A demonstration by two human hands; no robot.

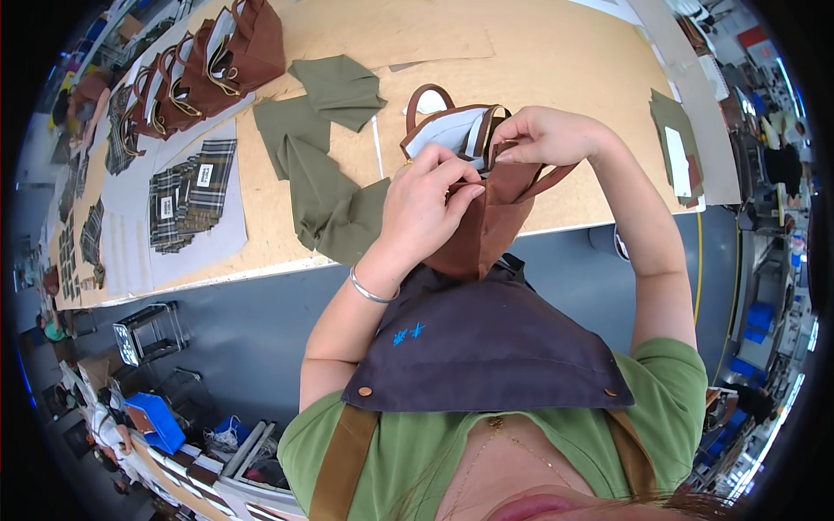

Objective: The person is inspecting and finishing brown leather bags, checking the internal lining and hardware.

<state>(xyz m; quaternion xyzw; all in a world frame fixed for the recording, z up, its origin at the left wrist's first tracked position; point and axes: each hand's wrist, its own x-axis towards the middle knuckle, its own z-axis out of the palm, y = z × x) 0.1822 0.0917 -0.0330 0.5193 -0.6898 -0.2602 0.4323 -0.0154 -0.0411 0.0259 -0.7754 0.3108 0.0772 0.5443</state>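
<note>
A brown handbag (486, 227) with a pale lining and a gold zipper rests at the table's near edge, close against my apron. Its top gapes open, and one rounded handle stands up at the far side while the other hangs toward the right. My left hand (427, 204) pinches the near rim of the bag between thumb and fingers. My right hand (546, 137) is closed at the bag's right end, by the zipper end, its fingertips pressed together on the edge there. What exactly lies under the right fingertips is partly hidden.
Olive green cloth pieces (323, 187) lie left of the bag. Farther left are a row of similar brown handbags (248, 48) and stacked plaid pieces (187, 204) with white labels. Green pieces with a white card (676, 161) lie at the right. A dark stool (149, 334) stands below the table.
</note>
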